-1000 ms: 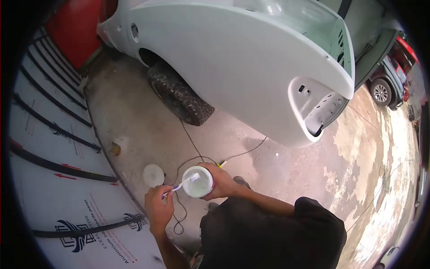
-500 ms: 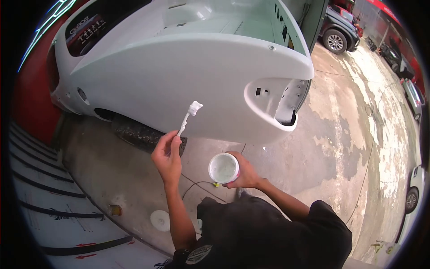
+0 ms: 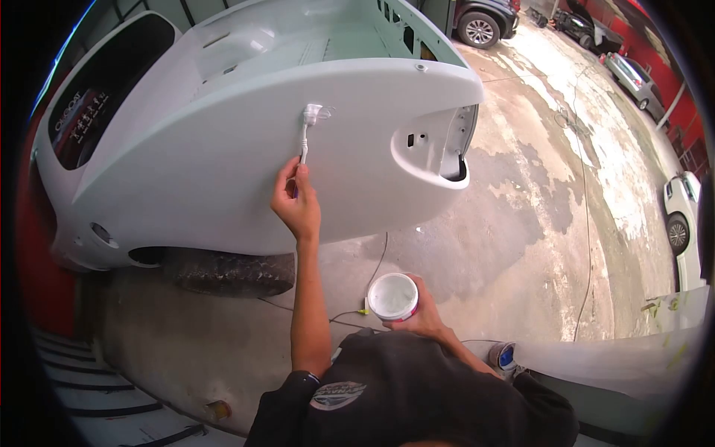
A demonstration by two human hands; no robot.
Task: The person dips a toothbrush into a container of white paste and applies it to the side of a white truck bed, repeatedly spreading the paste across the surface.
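The left hand [image 3: 299,205] is gripping a slim white-handled brush [image 3: 304,143], whose head, carrying white paste [image 3: 313,112], is touching the smooth pale-grey body panel [image 3: 223,171] of a vehicle. Lower down, well apart from it, the right hand [image 3: 424,314] is clasping a round white plastic tub [image 3: 371,299] (a pinkish band is showing below its rim) above the concrete floor [image 3: 469,246].
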